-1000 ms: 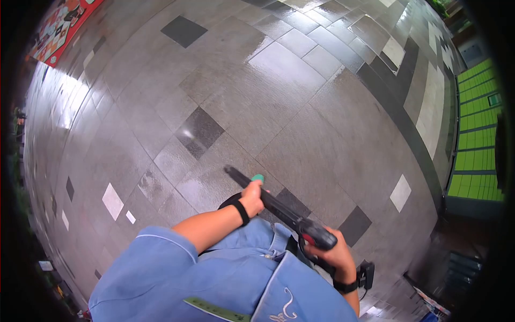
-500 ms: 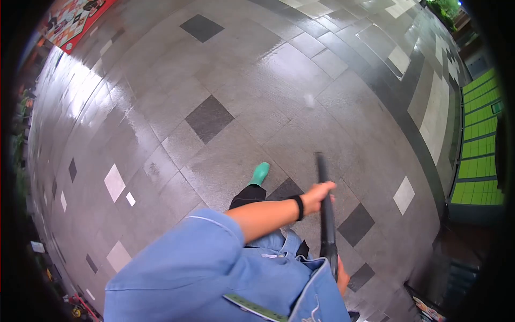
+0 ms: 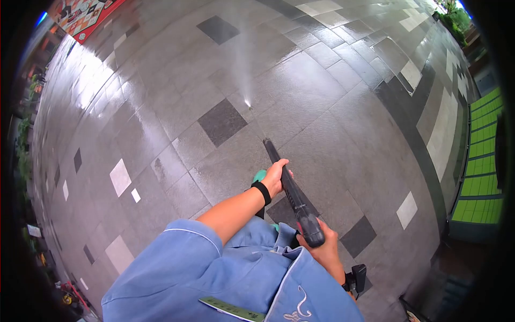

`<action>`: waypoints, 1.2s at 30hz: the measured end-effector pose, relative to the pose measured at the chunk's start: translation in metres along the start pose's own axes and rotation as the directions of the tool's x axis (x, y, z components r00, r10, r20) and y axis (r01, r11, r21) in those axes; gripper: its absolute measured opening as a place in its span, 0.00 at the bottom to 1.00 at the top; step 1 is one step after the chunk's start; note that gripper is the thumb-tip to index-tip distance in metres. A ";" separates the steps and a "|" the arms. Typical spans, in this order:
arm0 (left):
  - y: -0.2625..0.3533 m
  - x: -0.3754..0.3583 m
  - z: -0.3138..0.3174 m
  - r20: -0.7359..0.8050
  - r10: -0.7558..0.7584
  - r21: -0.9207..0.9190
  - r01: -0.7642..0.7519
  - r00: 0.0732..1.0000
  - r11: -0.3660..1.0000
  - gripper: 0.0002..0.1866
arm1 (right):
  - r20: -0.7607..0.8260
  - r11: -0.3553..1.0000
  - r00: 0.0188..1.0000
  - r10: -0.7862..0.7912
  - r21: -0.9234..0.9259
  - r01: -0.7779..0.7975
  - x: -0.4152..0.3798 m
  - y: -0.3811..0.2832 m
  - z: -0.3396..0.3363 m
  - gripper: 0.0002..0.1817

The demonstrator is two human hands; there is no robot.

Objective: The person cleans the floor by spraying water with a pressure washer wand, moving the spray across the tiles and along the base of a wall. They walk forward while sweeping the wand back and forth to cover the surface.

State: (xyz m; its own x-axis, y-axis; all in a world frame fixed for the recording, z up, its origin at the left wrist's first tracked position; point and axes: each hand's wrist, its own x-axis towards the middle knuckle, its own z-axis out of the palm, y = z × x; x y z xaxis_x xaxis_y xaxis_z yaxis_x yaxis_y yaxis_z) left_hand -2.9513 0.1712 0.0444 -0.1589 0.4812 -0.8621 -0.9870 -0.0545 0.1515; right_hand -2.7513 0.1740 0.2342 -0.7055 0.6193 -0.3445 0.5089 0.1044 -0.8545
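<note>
We hold the black spray wand [image 3: 293, 193] on the near side of the dark tile [image 3: 222, 122], to its right. Its long axis runs slantwise: the thick rear end is by our body, and the narrow tip points forward and slightly left, ending just beyond the tile's right corner on our side. A pale fan of spray [image 3: 241, 64] spreads forward past the tile's right side.

Our left hand [image 3: 274, 178] has its grip closed round the barrel. Our right hand [image 3: 328, 244], farther from the tile, has its grip wrapped about the rear part, some fingers hidden beneath it.

Wet paving [image 3: 322, 139] surrounds the tile, giving the wand's tip room on both sides. Well right of the tile, a dark strip [image 3: 402, 123] curves towards us, with green panels [image 3: 483, 161] beyond. A green boot [image 3: 259, 176] shows on our side of the tile, partly hidden.
</note>
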 end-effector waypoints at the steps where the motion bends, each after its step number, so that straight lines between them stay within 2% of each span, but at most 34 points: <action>1: 0.005 0.003 0.000 -0.005 -0.001 -0.004 0.001 1.000 1.000 0.14 | -0.007 1.000 1.000 0.005 -0.005 -0.005 0.006 0.000 0.002 0.24; 5: 0.028 0.014 0.009 0.010 -0.039 -0.050 0.040 0.999 0.998 0.13 | 0.009 0.999 1.000 -0.005 -0.033 0.005 0.036 -0.013 0.002 0.24; 12: 0.067 0.013 0.029 -0.149 0.014 0.023 -0.011 0.989 1.000 0.14 | 0.043 0.994 0.993 0.110 0.019 -0.110 0.077 -0.032 -0.007 0.20; 15: 0.070 0.013 0.069 -0.100 -0.043 0.112 0.054 0.994 0.992 0.14 | -0.082 0.990 0.988 0.132 0.056 -0.128 0.067 -0.040 -0.015 0.19; 17: 0.039 0.019 0.121 -0.041 -0.056 0.241 0.064 0.998 0.968 0.15 | -0.276 0.978 0.949 0.154 -0.096 -0.187 0.058 -0.049 -0.018 0.20; 18: 0.027 0.023 0.143 0.027 -0.127 0.309 0.112 0.992 0.944 0.15 | -0.287 0.976 0.945 0.159 -0.097 -0.194 0.059 -0.062 -0.015 0.20; 20: 0.000 0.032 0.178 0.174 -0.277 0.380 0.195 0.945 0.904 0.15 | -0.542 0.924 0.776 0.323 0.004 -0.382 0.059 -0.090 -0.009 0.16; 21: -0.005 0.032 0.192 0.261 -0.346 0.392 0.229 0.901 0.891 0.15 | -0.551 0.924 0.772 0.317 -0.003 -0.382 0.062 -0.097 -0.011 0.16; 25: 0.005 0.019 0.217 0.247 -0.415 0.416 0.291 0.876 0.862 0.15 | -0.567 0.955 0.791 0.228 -0.028 -0.295 0.070 -0.112 -0.014 0.16; 27: 0.029 0.031 0.206 0.228 -0.285 0.394 0.179 0.931 0.902 0.14 | -0.570 0.960 0.794 0.211 -0.032 -0.278 0.076 -0.108 -0.019 0.16; 29: 0.075 0.022 0.183 0.178 -0.091 0.337 0.026 0.980 0.941 0.17 | -0.332 0.967 0.917 0.222 -0.041 -0.250 0.097 -0.087 -0.031 0.19; 30: 0.095 0.031 0.164 0.101 -0.073 0.274 0.043 0.992 0.961 0.17 | -0.208 0.980 0.959 0.195 -0.009 -0.201 0.113 -0.087 -0.035 0.19; 31: 0.114 0.034 0.143 0.055 0.003 0.230 -0.015 0.998 0.973 0.17 | -0.081 0.987 0.984 0.157 0.031 -0.155 0.134 -0.088 -0.038 0.20; 32: 0.131 0.042 0.116 -0.029 0.050 0.150 -0.045 0.998 0.988 0.19 | 0.015 0.986 0.989 0.147 0.076 -0.147 0.152 -0.083 -0.038 0.19; 33: 0.147 0.040 0.092 -0.043 0.076 0.058 -0.074 0.996 0.996 0.22 | 0.144 0.985 0.983 0.109 0.121 -0.127 0.170 -0.071 -0.039 0.19; 34: 0.161 0.040 0.070 -0.135 0.093 0.000 -0.093 0.986 0.996 0.23 | 0.245 0.960 0.957 0.153 0.193 -0.203 0.186 -0.057 -0.039 0.18; 35: 0.172 0.041 0.051 -0.225 0.100 -0.055 -0.115 0.969 0.992 0.23 | 0.303 0.955 0.947 0.106 0.236 -0.182 0.207 -0.065 -0.042 0.18; 36: 0.180 0.046 0.031 -0.264 0.103 -0.110 -0.136 0.959 0.985 0.23 | 0.357 0.940 0.925 0.134 0.251 -0.233 0.224 -0.065 -0.046 0.18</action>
State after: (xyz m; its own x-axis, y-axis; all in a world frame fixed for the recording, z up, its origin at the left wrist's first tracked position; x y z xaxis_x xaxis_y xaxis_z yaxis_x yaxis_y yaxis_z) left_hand -3.1350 0.2107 0.0471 -0.2605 0.2250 -0.9389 -0.9530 -0.2155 0.2128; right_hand -2.9196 0.3420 0.2309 -0.7601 0.3091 -0.5715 0.5188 -0.2409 -0.8203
